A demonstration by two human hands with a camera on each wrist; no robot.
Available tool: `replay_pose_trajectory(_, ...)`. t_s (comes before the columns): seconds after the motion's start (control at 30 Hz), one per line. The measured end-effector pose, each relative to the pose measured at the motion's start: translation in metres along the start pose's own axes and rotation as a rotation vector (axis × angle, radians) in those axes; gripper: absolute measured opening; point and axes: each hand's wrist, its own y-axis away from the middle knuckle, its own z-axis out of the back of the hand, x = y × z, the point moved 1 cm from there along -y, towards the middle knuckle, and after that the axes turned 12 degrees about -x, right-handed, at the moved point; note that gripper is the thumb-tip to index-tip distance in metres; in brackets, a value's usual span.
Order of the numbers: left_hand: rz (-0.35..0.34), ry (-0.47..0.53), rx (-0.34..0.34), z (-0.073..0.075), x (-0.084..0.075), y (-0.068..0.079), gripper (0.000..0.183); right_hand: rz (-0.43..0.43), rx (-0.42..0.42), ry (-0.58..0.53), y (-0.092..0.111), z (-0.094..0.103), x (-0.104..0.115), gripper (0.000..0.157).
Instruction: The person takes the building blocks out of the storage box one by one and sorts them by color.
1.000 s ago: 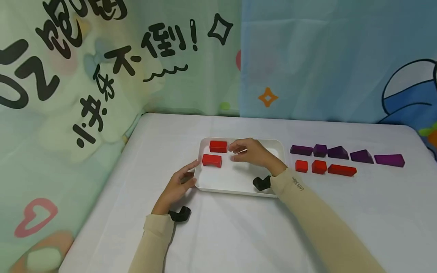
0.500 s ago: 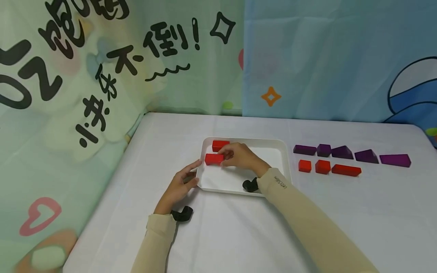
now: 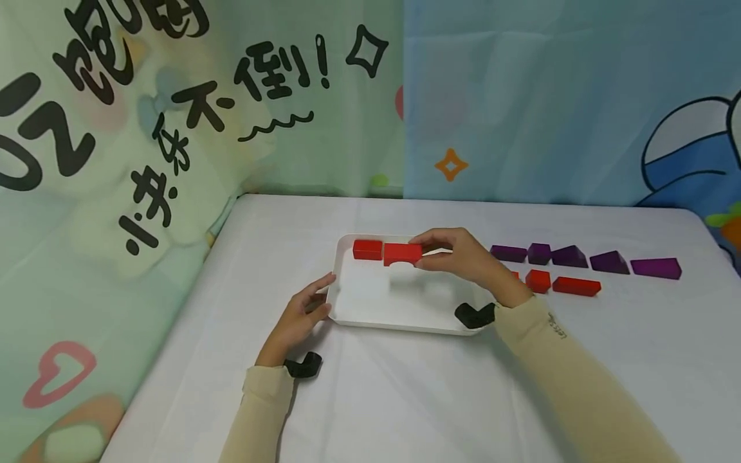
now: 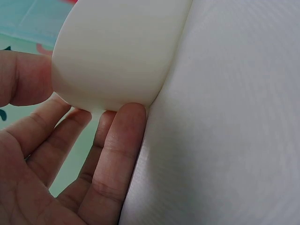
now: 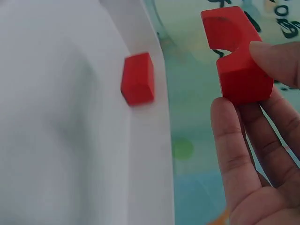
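Observation:
Between thumb and fingers, my right hand (image 3: 463, 257) pinches a red arch block (image 3: 399, 249) by its right end. It hangs over the back of the white tray (image 3: 359, 313), curved notch facing down, with a shadow below. In the right wrist view the red arch block (image 5: 246, 77) shows its cut-out beside the thumb. A plain red block (image 3: 367, 249) sits in the tray's back left corner. My left hand (image 3: 296, 321) touches the tray's left side with its fingertips and thumb. The left wrist view has those fingers (image 4: 112, 164) against the tray's outer wall (image 4: 117, 61).
Right of the tray, several purple blocks (image 3: 570, 256) form a row on the white table (image 3: 405, 399). Before them lie a red cube (image 3: 538, 281) and a long red block (image 3: 576, 286); another red one is partly behind my right wrist. Printed curtains (image 3: 324, 161) stand behind.
My right hand reached left to the arch block in the tray, gripped it, then lifted it and moved right and back. The left hand stays at the tray's side.

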Motion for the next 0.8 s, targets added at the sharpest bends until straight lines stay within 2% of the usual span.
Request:
replay_pose_trajectory(0.23,0.037,0.004,-0.018,-0.003,-0.001,0.002,0.06,-0.048,-0.096,0.127,0.048,0.062,-0.016,0.047)
replay_pose_trajectory(0.47,0.014,-0.003,-0.015,-0.001,-0.002,0.005,0.057,-0.131,-0.169,0.285,0.085,0.123,-0.044,0.051)
replay_pose_trajectory(0.63,0.006,-0.002,-0.006,-0.002,-0.003,0.006,0.055,-0.192,-0.229,0.36,0.112,0.16,-0.065,0.053)
replay_pose_trajectory(0.8,0.001,0.006,-0.005,-0.004,-0.006,0.006,0.056,-0.232,-0.332,0.426,0.141,0.19,-0.09,0.053)
